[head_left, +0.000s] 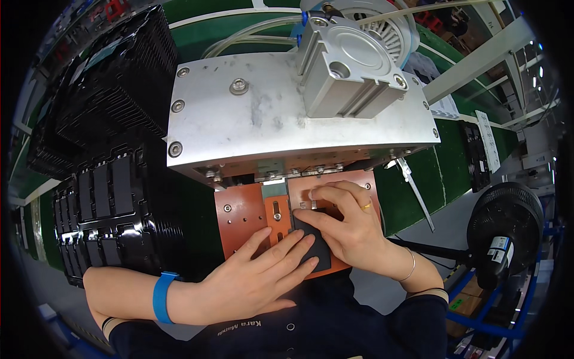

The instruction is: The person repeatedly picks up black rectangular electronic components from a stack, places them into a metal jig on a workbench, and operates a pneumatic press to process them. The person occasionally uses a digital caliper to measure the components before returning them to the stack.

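Note:
A flat black rectangular piece [319,252] lies on the orange-brown plate of a press fixture, in front of me. My left hand [254,272] lies over its left side, fingers stretched out and their tips resting on its surface. My right hand [347,224] is bent over its far right end, thumb on the far corner and forefinger curled near a small metal fitting. The right hand's lower fingers are partly hidden. Left of the piece is an orange slotted block [277,224] with a screw, fixed to the orange-brown base plate [239,209].
A silver metal press housing [269,113] with a pneumatic cylinder [353,72] overhangs the plate's far side. Black trays [113,197] with flat dark pieces stand at left, beside a tall tray stack [113,84]. A black fan [505,233] stands at right.

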Demonstrator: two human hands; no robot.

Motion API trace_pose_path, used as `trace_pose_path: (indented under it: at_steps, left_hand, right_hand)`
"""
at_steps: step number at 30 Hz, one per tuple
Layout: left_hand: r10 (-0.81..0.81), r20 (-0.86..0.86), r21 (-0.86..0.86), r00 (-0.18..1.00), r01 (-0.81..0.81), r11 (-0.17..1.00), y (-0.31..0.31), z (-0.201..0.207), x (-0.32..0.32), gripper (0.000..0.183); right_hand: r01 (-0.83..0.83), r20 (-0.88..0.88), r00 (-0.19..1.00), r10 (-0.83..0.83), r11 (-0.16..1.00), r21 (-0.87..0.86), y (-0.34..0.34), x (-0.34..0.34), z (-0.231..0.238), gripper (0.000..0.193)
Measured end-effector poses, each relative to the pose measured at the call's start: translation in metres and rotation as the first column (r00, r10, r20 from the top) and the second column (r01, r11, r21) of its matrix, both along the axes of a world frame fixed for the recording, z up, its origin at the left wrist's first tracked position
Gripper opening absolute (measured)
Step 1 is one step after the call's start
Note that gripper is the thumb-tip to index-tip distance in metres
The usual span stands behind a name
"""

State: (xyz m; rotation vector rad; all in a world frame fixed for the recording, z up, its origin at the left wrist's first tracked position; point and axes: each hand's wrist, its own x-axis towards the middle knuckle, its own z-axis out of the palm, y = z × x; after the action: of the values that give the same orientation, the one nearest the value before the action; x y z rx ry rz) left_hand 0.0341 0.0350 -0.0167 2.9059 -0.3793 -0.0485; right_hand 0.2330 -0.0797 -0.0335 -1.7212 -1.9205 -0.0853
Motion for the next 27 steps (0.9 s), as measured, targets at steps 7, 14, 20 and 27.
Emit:
trace_pose_path:
  at_steps: [7, 14, 20, 27]
  left_hand:
    - [0.018, -0.014, -0.088, 1.0, -0.02, 0.996, 0.001, 0.002, -0.001, 0.071]
    - [0.07, -0.027, -0.182, 0.997, -0.074, 0.98, 0.004, 0.005, -0.001, 0.074]
    - [0.157, -0.012, -0.216, 0.988, -0.156, 0.964, 0.019, 0.003, 0.01, 0.08]
    - [0.175, -0.023, -0.245, 0.984, -0.175, 0.954, 0.025, -0.004, 0.013, 0.08]
  right_hand:
    - [0.11, -0.059, 0.992, -0.107, 0.993, 0.049, -0.018, 0.002, 0.003, 0.04]
    - [-0.088, -0.12, 0.99, 0.069, 0.984, -0.158, -0.055, -0.009, 0.005, 0.041]
    - [-0.087, -0.097, 0.992, 0.08, 0.994, -0.069, -0.025, 0.005, 0.001, 0.036]
    - [-0.109, -0.082, 0.991, 0.103, 0.992, -0.066, -0.017, 0.011, 0.0, 0.035]
